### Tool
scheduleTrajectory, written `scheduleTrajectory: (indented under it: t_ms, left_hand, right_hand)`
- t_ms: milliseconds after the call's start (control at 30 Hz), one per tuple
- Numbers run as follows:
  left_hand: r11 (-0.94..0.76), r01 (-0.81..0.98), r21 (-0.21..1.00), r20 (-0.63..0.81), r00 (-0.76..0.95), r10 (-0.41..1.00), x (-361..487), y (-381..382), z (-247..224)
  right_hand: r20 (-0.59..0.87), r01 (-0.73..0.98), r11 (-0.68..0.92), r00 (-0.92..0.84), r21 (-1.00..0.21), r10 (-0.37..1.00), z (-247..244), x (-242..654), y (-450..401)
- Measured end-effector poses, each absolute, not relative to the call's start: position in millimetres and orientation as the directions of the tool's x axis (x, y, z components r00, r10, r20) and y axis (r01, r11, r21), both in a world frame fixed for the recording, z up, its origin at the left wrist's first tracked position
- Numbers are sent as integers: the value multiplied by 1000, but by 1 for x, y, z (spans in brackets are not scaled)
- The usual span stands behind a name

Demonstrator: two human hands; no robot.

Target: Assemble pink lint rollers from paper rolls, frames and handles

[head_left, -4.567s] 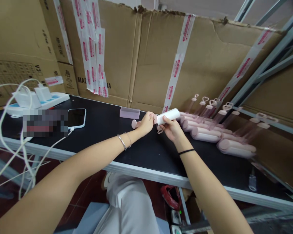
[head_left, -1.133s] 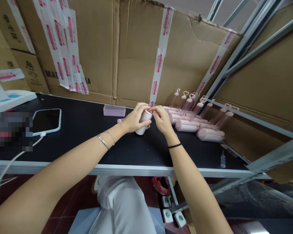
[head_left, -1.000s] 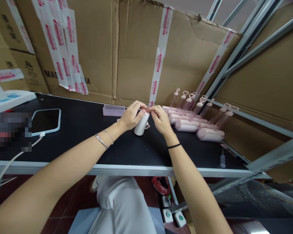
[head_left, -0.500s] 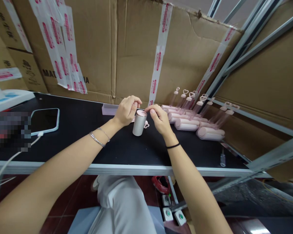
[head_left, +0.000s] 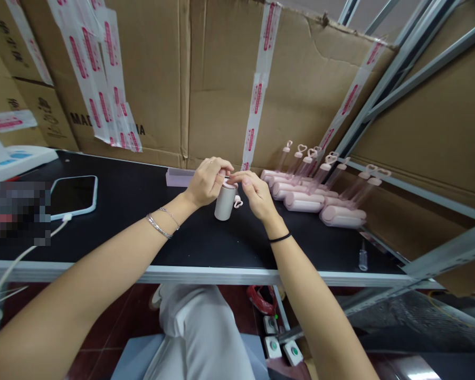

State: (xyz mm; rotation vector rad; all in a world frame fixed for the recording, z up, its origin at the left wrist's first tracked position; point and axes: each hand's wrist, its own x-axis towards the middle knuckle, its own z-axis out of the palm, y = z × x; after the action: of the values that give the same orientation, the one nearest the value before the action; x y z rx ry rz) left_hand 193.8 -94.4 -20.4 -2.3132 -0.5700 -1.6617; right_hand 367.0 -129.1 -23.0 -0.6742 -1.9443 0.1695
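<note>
A silvery-white cylinder (head_left: 224,205) with a pink top stands upright on the black tabletop (head_left: 206,243). My left hand (head_left: 209,182) is at its upper left rim, fingers curled together over the top; what is in them, if anything, is hidden. From the other side my right hand (head_left: 257,192) reaches in, index finger stretched across the pink top and the fingertips close to those of the left. A pink heart-shaped loop (head_left: 238,201) shows just right of the cylinder, partly behind it. Beyond my left hand lies a lilac box (head_left: 179,178).
Several pink cylinders with clear tubes and heart-shaped tops (head_left: 304,200) lie in a group at right. A small clear tube (head_left: 363,259) lies near the front right edge. At left are a phone (head_left: 74,194) on a cable and a white device (head_left: 21,161). Cardboard (head_left: 217,95) walls the back.
My right hand has moved slightly left, its index finger now over the cylinder's pink top. The left fingers have shifted a little right, closer to the right fingertips. The cylinder stays in place.
</note>
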Motion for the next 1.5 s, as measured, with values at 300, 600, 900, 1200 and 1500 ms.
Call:
scheduleTrajectory:
  t_ms: [300, 600, 900, 1200, 1500]
  left_hand:
    - [-907, 422, 6, 949, 284, 138, 195, -98, -19]
    - [-910, 407, 85, 939, 273, 210, 194, -98, -19]
    - [-903, 368, 222, 925, 212, 314, 200, -104, -20]
    - [-900, 376, 222, 935, 179, 305, 204, -100, -21]
    - [-902, 376, 210, 924, 225, 308, 202, -97, -20]
  right_hand:
    - [806, 376, 831, -279, -409, 523, -23, 367, -129]
    - [789, 392, 831, -319, -395, 525, -23, 365, -130]
    - [788, 348, 837, -315, -424, 530, -25, 363, -128]
    - [762, 266, 797, -243, -542, 600, -30, 360, -122]
    - [796, 266, 815, -204, -514, 569, -30, 362, -122]
